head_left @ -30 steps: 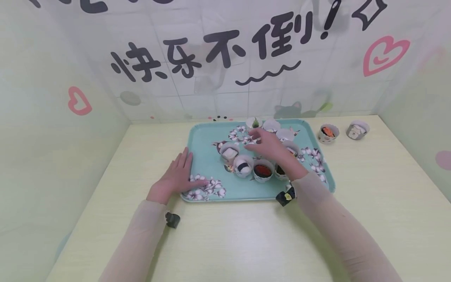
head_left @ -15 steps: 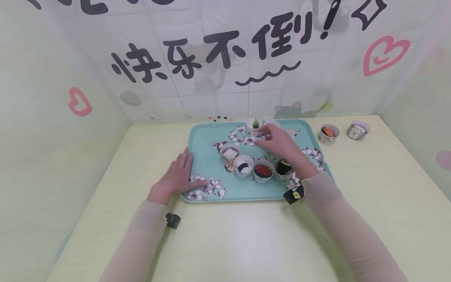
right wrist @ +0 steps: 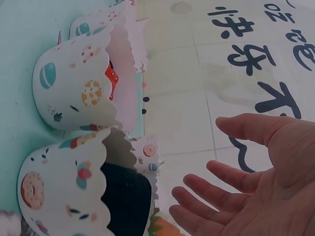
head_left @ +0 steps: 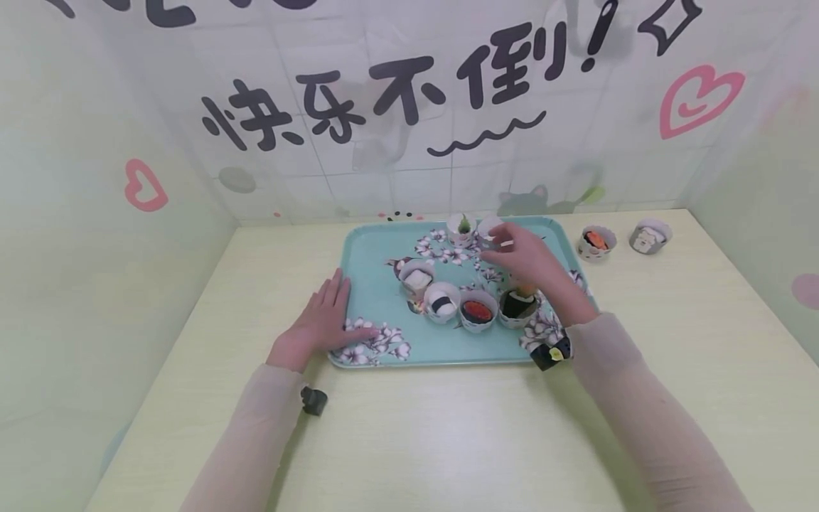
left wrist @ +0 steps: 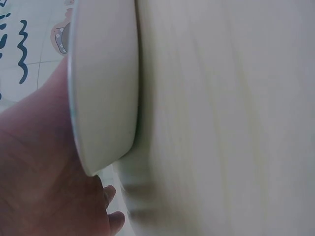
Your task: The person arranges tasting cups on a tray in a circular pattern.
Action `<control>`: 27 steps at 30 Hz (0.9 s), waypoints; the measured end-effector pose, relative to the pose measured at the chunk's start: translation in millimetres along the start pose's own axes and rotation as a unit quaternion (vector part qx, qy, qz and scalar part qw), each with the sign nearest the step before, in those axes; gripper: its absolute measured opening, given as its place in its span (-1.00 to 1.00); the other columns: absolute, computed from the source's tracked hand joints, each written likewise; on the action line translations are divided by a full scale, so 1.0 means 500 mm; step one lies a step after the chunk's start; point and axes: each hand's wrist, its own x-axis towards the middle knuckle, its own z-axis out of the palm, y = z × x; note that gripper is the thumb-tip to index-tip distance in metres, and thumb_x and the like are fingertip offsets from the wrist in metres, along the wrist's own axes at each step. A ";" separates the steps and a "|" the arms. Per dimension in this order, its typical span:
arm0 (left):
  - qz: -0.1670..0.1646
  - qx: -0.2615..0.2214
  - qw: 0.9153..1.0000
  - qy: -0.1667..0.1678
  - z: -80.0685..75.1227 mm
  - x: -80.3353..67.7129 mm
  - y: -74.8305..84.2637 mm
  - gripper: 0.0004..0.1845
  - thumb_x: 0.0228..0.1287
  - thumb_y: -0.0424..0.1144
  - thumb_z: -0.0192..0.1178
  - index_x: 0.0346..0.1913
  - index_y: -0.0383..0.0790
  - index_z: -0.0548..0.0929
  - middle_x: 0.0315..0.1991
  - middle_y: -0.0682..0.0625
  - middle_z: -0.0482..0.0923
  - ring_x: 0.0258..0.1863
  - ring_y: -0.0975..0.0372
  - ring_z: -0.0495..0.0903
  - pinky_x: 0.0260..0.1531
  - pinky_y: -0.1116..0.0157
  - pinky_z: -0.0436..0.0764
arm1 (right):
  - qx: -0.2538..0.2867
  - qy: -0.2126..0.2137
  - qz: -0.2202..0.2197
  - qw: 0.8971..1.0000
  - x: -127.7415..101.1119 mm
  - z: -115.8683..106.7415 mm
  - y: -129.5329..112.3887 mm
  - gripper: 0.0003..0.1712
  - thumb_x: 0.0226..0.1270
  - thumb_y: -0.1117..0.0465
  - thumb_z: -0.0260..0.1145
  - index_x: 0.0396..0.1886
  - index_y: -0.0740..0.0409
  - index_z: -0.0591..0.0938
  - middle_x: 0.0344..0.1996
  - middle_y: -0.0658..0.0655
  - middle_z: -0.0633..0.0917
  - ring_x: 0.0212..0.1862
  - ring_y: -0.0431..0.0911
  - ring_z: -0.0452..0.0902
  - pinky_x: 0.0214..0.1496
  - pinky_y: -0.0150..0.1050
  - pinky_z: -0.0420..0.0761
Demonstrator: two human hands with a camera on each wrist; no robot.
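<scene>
My left hand [head_left: 318, 320] lies flat at the left edge of a light blue floral tray [head_left: 367, 242], its thumb over the rim; in the left wrist view the tray's side wall [left wrist: 106, 88] shows. Above the tray's right half hovers my right hand [head_left: 531, 256], fingers loosely bent and holding nothing. Paper cups with sushi pieces stand on the tray: a white piece [head_left: 419, 279], a black-banded white one [head_left: 441, 304], a red-topped one [head_left: 476, 311] and a dark-wrapped one [head_left: 517, 304]. Behind are a leaf-topped cup [head_left: 462, 229] and a pale cup [head_left: 490, 227]. My right hand and forearm hide others.
Two more cups stand on the table right of the tray, one with an orange-topped piece [head_left: 596, 242], the other with a whitish piece [head_left: 649, 236]. A wall with black lettering [head_left: 409, 85] rises behind the table [head_left: 409, 434].
My right hand has moved to the right across the tray, uncovering the dark-wrapped piece and more of the pale back cup. My left hand and the tray have stayed still.
</scene>
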 end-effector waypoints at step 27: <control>0.004 0.002 1.000 0.004 0.000 -0.001 -0.001 0.27 0.19 0.41 0.17 0.57 -0.44 -0.20 0.61 -0.35 -0.39 0.59 -0.26 -0.23 0.57 -0.17 -0.05 | 0.016 0.048 0.026 0.998 -0.032 -0.058 0.063 -0.26 0.45 -0.01 0.25 0.46 0.26 0.28 0.39 0.38 0.39 0.42 0.28 0.32 0.40 0.20 0.44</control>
